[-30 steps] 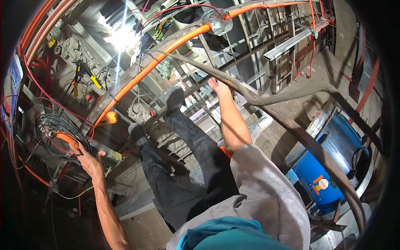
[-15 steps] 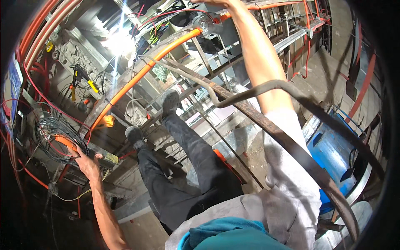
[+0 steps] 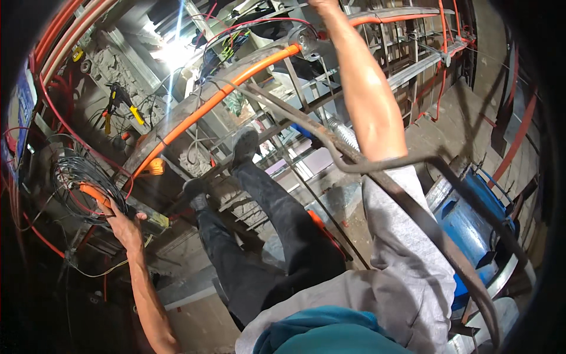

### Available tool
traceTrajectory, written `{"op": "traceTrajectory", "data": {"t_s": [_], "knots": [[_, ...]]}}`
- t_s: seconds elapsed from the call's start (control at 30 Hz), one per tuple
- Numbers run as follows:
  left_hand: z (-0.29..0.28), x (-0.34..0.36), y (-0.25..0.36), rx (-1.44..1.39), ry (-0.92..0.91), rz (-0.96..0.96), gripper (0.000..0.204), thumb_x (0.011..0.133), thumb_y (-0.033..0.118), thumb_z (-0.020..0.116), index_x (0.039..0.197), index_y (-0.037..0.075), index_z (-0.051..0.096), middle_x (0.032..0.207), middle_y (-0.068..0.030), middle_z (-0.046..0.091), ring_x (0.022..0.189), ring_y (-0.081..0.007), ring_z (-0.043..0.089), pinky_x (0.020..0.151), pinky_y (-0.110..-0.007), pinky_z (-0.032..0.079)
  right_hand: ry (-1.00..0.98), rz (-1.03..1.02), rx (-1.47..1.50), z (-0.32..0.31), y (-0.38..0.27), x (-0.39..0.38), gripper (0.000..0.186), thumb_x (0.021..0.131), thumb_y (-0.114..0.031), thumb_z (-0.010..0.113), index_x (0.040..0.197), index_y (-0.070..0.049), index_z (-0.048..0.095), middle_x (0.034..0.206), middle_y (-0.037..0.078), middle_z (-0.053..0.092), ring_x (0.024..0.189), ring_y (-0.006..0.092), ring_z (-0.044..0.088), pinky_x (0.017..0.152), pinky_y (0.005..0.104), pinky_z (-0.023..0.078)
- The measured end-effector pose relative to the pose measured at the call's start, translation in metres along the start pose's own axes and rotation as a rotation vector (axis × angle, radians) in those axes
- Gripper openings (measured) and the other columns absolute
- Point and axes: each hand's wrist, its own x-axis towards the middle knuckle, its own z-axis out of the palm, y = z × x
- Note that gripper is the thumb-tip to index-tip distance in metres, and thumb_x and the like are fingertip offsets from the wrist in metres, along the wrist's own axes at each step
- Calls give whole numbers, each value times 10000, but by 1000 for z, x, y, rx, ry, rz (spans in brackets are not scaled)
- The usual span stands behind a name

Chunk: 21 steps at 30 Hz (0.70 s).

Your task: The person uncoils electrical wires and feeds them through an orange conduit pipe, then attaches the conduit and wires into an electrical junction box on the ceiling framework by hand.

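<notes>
Head view: orange piece (image 3: 91, 192) slants lengthwise toward upper-left.

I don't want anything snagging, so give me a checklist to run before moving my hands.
1. Left hand touching the orange piece: ok, though firmness of grip is unclear.
2. Right hand holding securely: cannot tell; the picture's top edge cuts it off.
3. Black wire coil tidy: not ok; loops spread loosely around the orange piece.
4. Right arm clear of the rusty bar: cannot tell; the bar crosses the view in front of the sleeve.
5. Yellow-handled pliers clear of both hands: ok, well apart.
</notes>
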Motion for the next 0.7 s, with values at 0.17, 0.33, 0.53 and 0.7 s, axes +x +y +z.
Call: {"op": "traceTrajectory", "data": {"t_s": [0.17,0.33,0.53,0.7], "knots": [[-2,0,-8,-83,-36,-21,1120,590,23,875,1557,84,315,1626,-296,172,1462,-474,288,1173,-477,357,15,76,52,-61,-3,-53,318,916,-132,719,1199,4,671,1069,119,714,938,191,676,806,311,549],[-10,2,10,-114,-7,13,1248,526,44,905,1589,119,257,1601,-318,198,1450,-494,297,1186,-486,344,268,722,423,-103,-45,-229,232,961,-139,660,1135,15,653,1027,67,674,928,141,645,825,282,535],[-13,-6,-2,-108,14,33,1320,486,117,944,1599,131,234,1596,-340,189,1451,-494,299,1180,-484,352,-515,1296,520,-124,-205,-387,373,907,-107,690,1254,15,632,1112,87,724,1018,132,672,909,295,533],[-9,-10,-4,-107,3,42,1318,503,118,940,1605,130,217,1592,-362,167,1459,-505,272,1181,-492,343,-550,1196,620,-133,-256,-377,396,945,-223,680,1286,-26,634,1094,96,727,972,171,693,875,311,538]]}}
